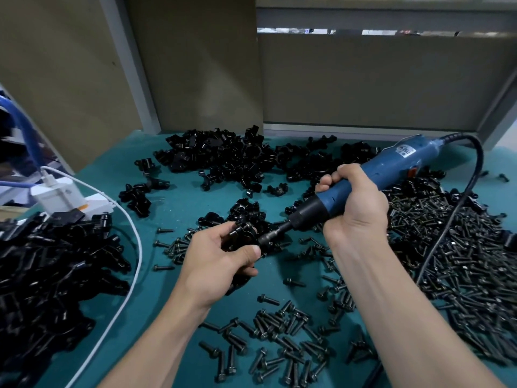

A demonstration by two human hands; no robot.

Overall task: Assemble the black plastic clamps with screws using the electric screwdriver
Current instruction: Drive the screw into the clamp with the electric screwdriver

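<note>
Left hand [221, 256] is gripping a black plastic clamp [242, 233], fingers curling round it, thumb pressing on the near side, just above the teal desk [156, 289] at centre. Right hand [355, 200] is wrapping closed round the blue electric screwdriver [377, 172], holding it tilted, tip down-left. The screwdriver's bit [270, 238] is touching the clamp's right edge beside the left thumb; can't tell if a screw is sitting under it. The screwdriver's black cord [447, 225] is looping off the rear and running down over the big screw heap [461, 261] at right. More loose screws [279, 345] are lying scattered near the bottom, between the forearms. A pile of clamp parts [223, 155] is sitting at the back of the desk, another dark pile [42, 275] is lying at far left. A white cable [134, 242] is curving round that left pile from a white plug block [61, 197]. A blue cable [25, 127] is hanging at the left edge.
</note>
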